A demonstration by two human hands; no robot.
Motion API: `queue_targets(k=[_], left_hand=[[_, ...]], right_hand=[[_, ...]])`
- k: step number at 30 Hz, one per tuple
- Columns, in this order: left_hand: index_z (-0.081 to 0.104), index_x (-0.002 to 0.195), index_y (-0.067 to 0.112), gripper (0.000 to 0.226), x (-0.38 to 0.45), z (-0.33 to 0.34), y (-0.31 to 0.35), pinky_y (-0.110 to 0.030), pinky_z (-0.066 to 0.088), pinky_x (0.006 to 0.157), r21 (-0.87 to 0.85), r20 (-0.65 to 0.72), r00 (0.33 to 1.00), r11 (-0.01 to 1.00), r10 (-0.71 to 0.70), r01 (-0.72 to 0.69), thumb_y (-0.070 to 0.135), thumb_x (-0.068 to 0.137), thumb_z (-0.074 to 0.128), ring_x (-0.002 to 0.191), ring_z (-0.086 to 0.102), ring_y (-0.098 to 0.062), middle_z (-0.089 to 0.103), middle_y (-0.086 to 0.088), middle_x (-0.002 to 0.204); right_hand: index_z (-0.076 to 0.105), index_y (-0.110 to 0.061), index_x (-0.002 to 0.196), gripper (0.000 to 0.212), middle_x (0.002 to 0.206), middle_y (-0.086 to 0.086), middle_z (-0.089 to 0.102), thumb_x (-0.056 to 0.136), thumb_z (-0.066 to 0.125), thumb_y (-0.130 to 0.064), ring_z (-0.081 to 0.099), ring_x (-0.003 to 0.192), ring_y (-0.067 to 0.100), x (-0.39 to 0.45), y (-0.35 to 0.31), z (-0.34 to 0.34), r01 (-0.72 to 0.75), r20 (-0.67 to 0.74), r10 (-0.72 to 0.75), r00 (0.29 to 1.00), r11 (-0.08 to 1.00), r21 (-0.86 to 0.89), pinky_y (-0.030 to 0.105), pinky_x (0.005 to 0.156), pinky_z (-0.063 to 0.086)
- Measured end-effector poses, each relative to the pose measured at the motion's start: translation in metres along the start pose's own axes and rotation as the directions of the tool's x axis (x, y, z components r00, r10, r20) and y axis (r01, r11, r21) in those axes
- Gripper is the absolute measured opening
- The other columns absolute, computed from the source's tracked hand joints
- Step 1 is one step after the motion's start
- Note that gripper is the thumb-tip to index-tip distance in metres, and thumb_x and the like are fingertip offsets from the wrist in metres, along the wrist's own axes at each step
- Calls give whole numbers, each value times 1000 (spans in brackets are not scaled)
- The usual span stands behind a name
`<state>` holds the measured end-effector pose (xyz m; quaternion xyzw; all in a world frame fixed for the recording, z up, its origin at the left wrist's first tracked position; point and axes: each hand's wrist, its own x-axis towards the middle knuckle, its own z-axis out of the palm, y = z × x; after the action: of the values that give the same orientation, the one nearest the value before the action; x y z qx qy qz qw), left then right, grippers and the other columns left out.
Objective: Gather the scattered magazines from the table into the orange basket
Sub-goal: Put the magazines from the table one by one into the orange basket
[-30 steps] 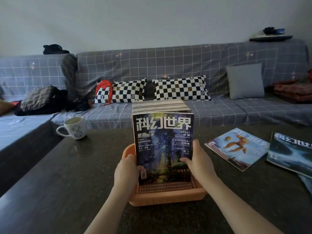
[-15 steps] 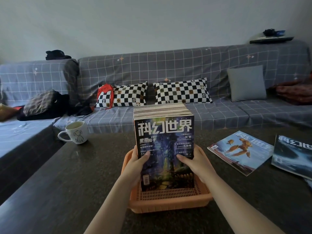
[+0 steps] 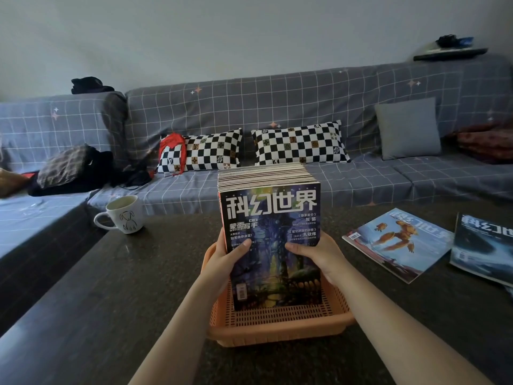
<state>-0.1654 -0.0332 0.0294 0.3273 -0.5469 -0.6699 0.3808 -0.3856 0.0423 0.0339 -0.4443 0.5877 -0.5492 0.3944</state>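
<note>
A thick stack of magazines (image 3: 270,240) stands upright in the orange basket (image 3: 277,326) (front cover facing the camera). The left hand (image 3: 226,259) and right hand (image 3: 319,252) clasp its sides, thumbs pressed on the cover. Two more magazines (image 3: 399,243) lie flat on the table (image 3: 111,287), well to the right.

Dim, flat daylight w/ a bluish cast, no hard shadows. Faint sheen on the dark table (image 3: 133,276) near the mug (image 3: 122,214). Wide-angle bend at the edges: sofa (image 3: 277,107) back curves. Centre fairly sharp, corners soft and vignetted.
</note>
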Motion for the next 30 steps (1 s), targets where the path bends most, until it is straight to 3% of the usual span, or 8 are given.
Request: queue_targets(k=[9,14,16,20,22,24,27,30], left_hand=[[41,139,25,104,0,0,-1,-46,53,89,-16,3,1000,999,-28,28,45,49,92,107,67,-26,66,-5,123],[43,138,28,98,-4,3,2,-49,52,92,28,-31,999,1000,12,-11,46,53,89,107,67,-25,64,-5,126],[36,142,31,103,-8,4,5,-52,50,96,92,-100,995,996,26,-16,49,54,85,111,64,-26,58,-6,133],[12,152,33,108,-28,9,11,-53,42,104,316,-228,972,949,59,17,53,67,75,131,46,-27,37,-5,151],[7,153,31,99,-42,16,8,-46,39,107,418,-317,940,908,128,18,49,78,70,136,38,-23,27,-2,155],[20,149,28,80,-57,25,4,-40,41,103,487,-392,890,873,232,-13,42,85,66,131,39,-19,29,-1,148],[42,122,27,41,-74,40,2,-35,46,95,552,-421,829,829,369,-89,31,88,65,111,49,-13,41,7,119],[47,107,27,24,-87,61,2,-29,50,84,521,-371,852,843,369,-138,23,90,64,97,54,-12,50,1,109]], right_hand=[[63,-24,110,60,98,-15,72,56,84,-36,66,89,1,-7,-3,3,38,10,-38,999,999,28,23,74,45],[65,-33,105,73,110,-7,68,40,83,-61,62,103,13,-8,-5,0,-3,-16,3,1000,1000,-4,39,94,44],[66,-36,100,71,107,-6,70,37,85,-60,63,102,15,-10,-5,-2,-20,-14,21,1000,999,36,41,94,44],[66,-49,90,51,102,-13,71,43,86,-51,64,98,9,-20,-7,-5,2,3,-2,1000,997,71,29,78,46],[63,-45,96,49,110,-12,66,52,85,-44,59,106,12,-27,-5,-7,2,-16,0,1000,996,91,34,86,46],[55,-42,104,50,121,-9,59,62,82,-40,55,110,11,-35,-4,-10,1,-28,1,1000,997,74,40,98,41],[48,-34,126,63,116,-19,52,70,78,-36,51,104,-2,-53,-3,-16,58,-79,-57,995,998,18,29,95,38],[43,-27,134,66,117,-19,48,76,73,-34,48,108,0,-74,-4,-22,102,-156,-110,982,993,-58,20,88,38]])
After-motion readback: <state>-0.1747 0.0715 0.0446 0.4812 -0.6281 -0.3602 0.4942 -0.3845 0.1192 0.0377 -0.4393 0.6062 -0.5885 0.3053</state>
